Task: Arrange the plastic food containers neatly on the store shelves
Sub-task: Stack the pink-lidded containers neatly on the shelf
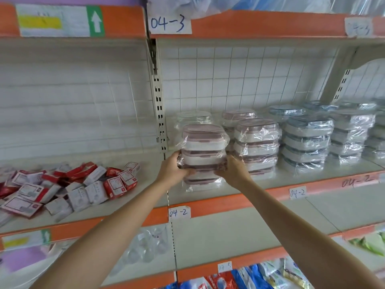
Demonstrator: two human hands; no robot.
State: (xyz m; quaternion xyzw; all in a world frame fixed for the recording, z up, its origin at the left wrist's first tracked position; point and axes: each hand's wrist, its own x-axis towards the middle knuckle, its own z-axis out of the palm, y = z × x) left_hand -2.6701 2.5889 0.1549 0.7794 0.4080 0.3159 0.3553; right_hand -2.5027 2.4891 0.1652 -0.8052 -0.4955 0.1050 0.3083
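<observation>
Both our left hand (174,171) and right hand (233,171) gripped the wrapped pink stack (203,155) of containers, apparently placing it; next we judged it needed squaring beside the neighbouring pink stack (257,142).

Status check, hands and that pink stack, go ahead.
Left hand and right hand grip the wrapped pink stack from both sides. Stack at shelf front, left of the other pink stack. Nothing in the way.
</observation>
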